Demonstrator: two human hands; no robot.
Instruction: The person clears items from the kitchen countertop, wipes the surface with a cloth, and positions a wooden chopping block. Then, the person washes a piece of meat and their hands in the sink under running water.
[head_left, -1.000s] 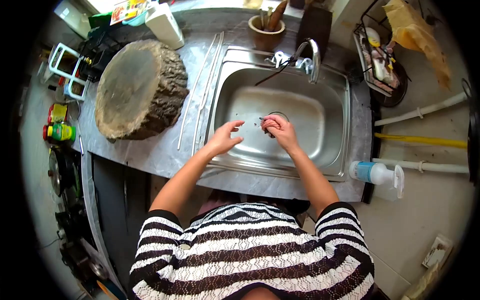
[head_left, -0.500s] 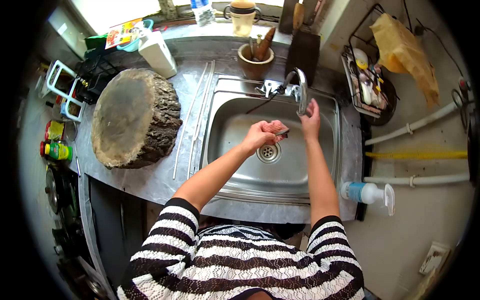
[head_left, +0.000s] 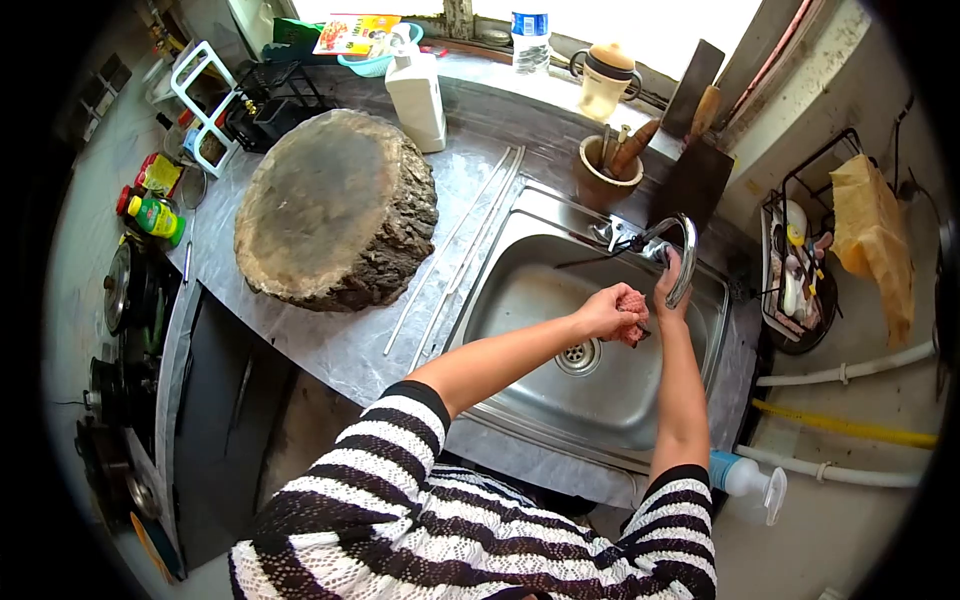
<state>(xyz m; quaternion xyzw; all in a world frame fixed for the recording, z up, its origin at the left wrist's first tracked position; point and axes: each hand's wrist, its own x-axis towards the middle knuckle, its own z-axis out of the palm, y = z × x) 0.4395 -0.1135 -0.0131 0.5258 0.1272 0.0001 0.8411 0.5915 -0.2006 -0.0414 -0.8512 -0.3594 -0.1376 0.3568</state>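
My left hand (head_left: 604,312) is closed around a crumpled pink cloth (head_left: 630,315), held above the sink (head_left: 520,345) near its drain (head_left: 577,356). A dark bit shows at the cloth's lower edge. My right hand (head_left: 672,292) is raised at the curved chrome faucet (head_left: 688,245), its fingers stretched up behind the spout toward the tap's base. The spout partly covers those fingers, and whether they touch the tap is unclear. I see no running water.
A thick round wood block (head_left: 320,205) stands on the counter left of the sink, with thin metal rods (head_left: 465,255) between. Behind are a white bottle (head_left: 415,100), a utensil pot (head_left: 607,175) and a cleaver (head_left: 690,185). A dish rack (head_left: 795,250) hangs at right, above a spray bottle (head_left: 740,478).
The view has turned, shifting the scene rightward. My right hand has moved up behind the faucet spout toward its base. My left hand still grips the pink cloth, now nearer the right hand.
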